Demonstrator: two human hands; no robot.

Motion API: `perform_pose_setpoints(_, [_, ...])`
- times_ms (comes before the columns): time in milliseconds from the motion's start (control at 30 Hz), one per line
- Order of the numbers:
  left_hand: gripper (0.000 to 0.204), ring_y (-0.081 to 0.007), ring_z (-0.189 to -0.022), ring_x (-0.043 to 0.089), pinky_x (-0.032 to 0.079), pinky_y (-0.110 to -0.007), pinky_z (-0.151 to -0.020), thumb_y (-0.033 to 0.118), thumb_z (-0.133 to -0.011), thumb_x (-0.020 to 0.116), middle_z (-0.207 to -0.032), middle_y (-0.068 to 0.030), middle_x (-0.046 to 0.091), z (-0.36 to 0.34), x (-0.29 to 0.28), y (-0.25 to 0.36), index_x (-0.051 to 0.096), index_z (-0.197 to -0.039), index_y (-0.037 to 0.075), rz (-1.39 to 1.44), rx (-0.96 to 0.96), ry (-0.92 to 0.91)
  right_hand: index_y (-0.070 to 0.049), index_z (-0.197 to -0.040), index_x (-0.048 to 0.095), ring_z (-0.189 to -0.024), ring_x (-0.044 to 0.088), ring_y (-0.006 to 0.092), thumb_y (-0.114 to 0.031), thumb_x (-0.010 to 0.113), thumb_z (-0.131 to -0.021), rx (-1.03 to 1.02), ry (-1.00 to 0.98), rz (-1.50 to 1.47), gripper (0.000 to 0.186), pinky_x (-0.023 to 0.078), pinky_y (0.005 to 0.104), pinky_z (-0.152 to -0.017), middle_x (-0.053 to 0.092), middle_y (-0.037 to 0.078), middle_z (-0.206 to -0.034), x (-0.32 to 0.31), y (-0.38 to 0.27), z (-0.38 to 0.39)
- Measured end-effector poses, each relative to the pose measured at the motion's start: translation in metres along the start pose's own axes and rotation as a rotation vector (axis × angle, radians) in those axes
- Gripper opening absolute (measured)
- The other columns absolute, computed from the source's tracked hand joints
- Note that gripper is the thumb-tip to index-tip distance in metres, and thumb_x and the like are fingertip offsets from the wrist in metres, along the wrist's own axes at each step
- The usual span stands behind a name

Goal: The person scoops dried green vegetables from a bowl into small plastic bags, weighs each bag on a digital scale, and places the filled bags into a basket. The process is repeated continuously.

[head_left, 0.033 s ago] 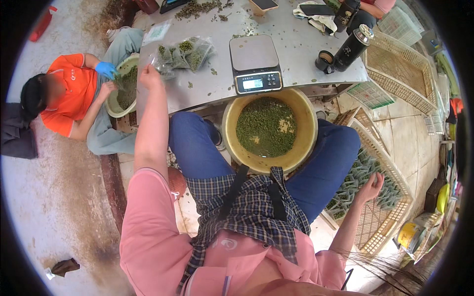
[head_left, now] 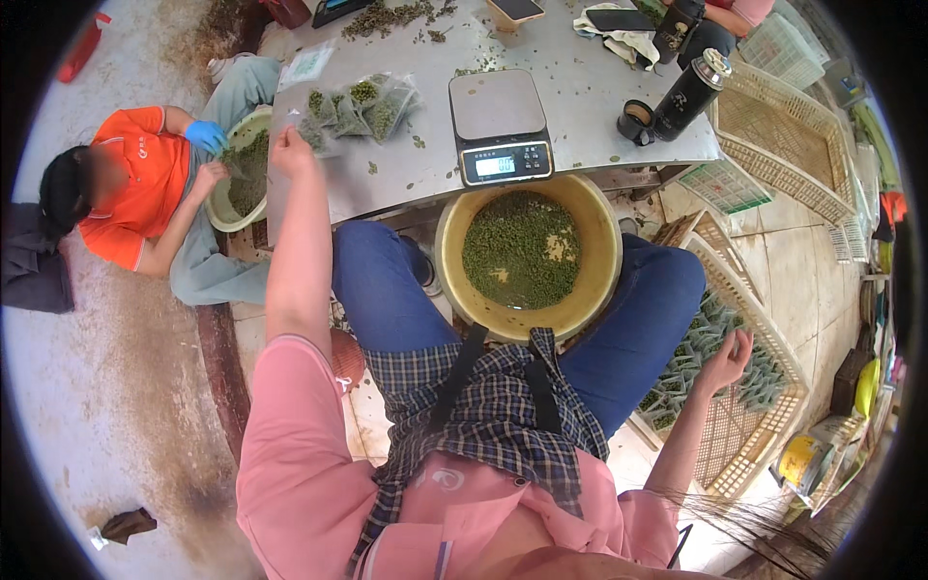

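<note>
My left hand (head_left: 294,151) is at the table's left edge, beside clear plastic bags of green bits (head_left: 367,106), its fingers curled together; whatever they may grip is too small to make out. Out to the right, my right hand (head_left: 730,358), fingers loosely bent and apart, hangs empty above a plastic crate (head_left: 720,449) holding pale green packets (head_left: 696,348). Between my knees a yellow tub (head_left: 599,251) contains small green bits. A digital scale (head_left: 500,111) sits on the steel table (head_left: 590,121) in front of me.
A person in orange (head_left: 145,193) with one blue glove sits at left by a cream basin (head_left: 227,213). Black flasks (head_left: 686,101), phones (head_left: 619,19) and scattered leaves are on the table. Another person (head_left: 744,14) is at top right. Stacked crates (head_left: 773,135) stand at right.
My left forearm has shifted very slightly to the right, and my right hand has risen a little. The bags, scale and tub are where they were.
</note>
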State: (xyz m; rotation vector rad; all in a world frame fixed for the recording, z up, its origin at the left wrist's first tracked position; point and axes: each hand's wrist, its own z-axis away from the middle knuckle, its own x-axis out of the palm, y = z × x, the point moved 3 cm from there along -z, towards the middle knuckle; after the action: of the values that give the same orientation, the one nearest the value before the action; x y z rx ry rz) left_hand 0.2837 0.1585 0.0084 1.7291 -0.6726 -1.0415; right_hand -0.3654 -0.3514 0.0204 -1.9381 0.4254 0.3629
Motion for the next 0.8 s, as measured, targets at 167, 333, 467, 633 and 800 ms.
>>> perform_pose_setpoints(167, [0.015,-0.0136,-0.093,0.060,0.046,-0.027,-0.084,0.012,-0.095,0.053,-0.103,-0.0037,0.066,0.076,0.031,0.070,0.065,-0.100,0.004,0.410,0.306,-0.160,-0.001,-0.099,0.065,-0.106,0.060,0.0198,0.000,0.061,-0.088,-0.244,-0.329,-0.248,0.012,0.046,0.0318,-0.093,0.060,0.015,-0.124,0.084,-0.119,0.026])
perform_pose_setpoints(333, [0.015,-0.0208,-0.112,0.055,0.041,-0.032,-0.097,0.011,-0.096,0.051,-0.112,-0.0067,0.064,0.163,0.082,0.131,0.065,-0.101,0.010,0.227,0.772,-0.550,-0.003,-0.091,0.066,-0.100,0.063,0.0237,0.006,0.067,-0.077,-0.464,-0.627,-0.348,0.016,0.048,0.0335,-0.091,0.068,0.011,-0.104,0.165,-0.177,0.095])
perform_pose_setpoints(467, [0.024,-0.0256,-0.124,0.048,0.038,-0.035,-0.103,0.006,-0.093,0.049,-0.122,-0.0092,0.060,0.222,0.122,0.124,0.063,-0.111,0.012,-0.002,0.990,-0.804,-0.006,-0.093,0.070,-0.097,0.065,0.0234,-0.001,0.067,-0.080,-0.230,-0.840,-0.342,0.014,0.050,0.0333,-0.087,0.069,0.011,-0.103,0.208,-0.153,0.145])
perform_pose_setpoints(633, [0.041,-0.0244,-0.128,0.047,0.031,-0.036,-0.109,-0.001,-0.090,0.045,-0.129,-0.0069,0.059,0.222,0.096,0.123,0.058,-0.126,0.013,0.247,0.584,-0.794,-0.004,-0.100,0.069,-0.088,0.068,0.0249,-0.005,0.066,-0.080,0.057,-1.104,-0.076,0.021,0.053,0.0351,-0.078,0.070,0.015,-0.093,0.231,-0.109,0.186])
perform_pose_setpoints(800, [0.033,-0.0179,-0.117,0.055,0.039,-0.031,-0.102,0.000,-0.094,0.046,-0.123,-0.0089,0.061,0.197,0.057,0.079,0.057,-0.125,0.003,0.451,0.293,-0.653,-0.003,-0.100,0.069,-0.082,0.068,0.0301,-0.012,0.065,-0.078,-0.152,-1.326,0.157,0.024,0.054,0.0372,-0.075,0.069,0.018,-0.088,0.278,-0.066,0.229])
